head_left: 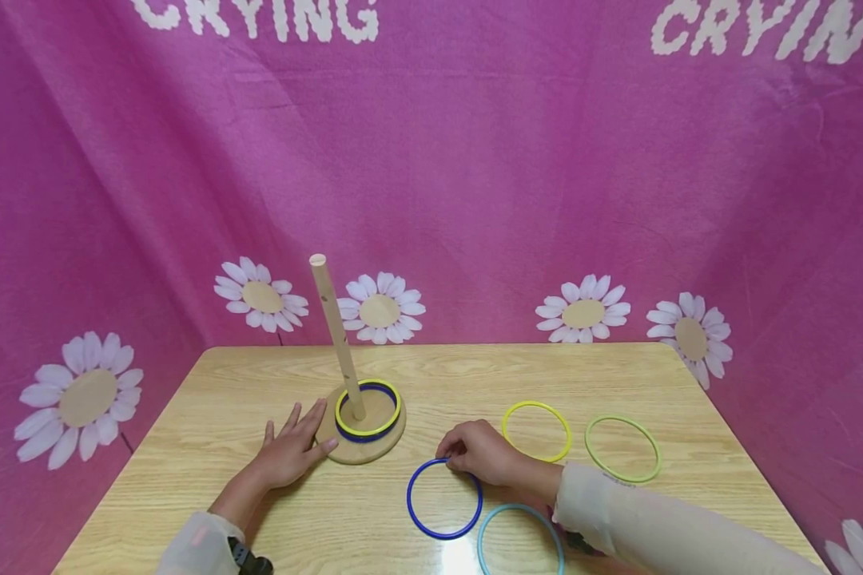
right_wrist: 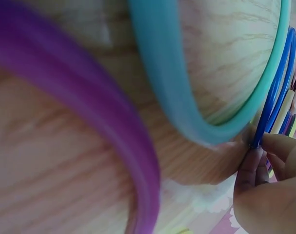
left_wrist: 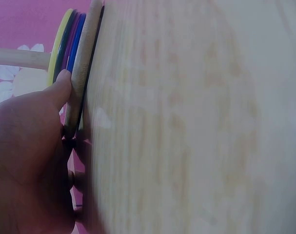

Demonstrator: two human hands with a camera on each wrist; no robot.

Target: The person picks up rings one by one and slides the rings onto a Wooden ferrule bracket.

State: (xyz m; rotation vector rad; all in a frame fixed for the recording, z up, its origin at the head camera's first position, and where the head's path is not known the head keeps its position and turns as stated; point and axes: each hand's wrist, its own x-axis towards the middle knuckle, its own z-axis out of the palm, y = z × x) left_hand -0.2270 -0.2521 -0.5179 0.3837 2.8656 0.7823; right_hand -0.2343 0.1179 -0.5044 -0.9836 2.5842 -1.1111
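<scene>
A wooden ring stand has a round base (head_left: pixel 359 457) and a tall peg (head_left: pixel 336 335). On the base lies a stack of rings around the peg, with a yellow ring (left_wrist: pixel 54 53) on top; dark green, purple and blue ones show below it in the left wrist view. My left hand (head_left: pixel 284 457) rests beside the base, fingers spread on the table and thumb touching the base's edge. To the right of the stand, my right hand (head_left: pixel 483 454) pinches the far edge of a blue ring (head_left: pixel 409 499) between thumb and fingers. The ring's height above the table is unclear.
A light blue ring (head_left: pixel 480 547) lies near the front edge of the table. Beyond my right forearm lie a yellow ring (head_left: pixel 569 439) and a light green ring (head_left: pixel 658 459). A purple ring (right_wrist: pixel 108 112) appears close up in the right wrist view. A pink cloth (head_left: pixel 475 200) surrounds the table.
</scene>
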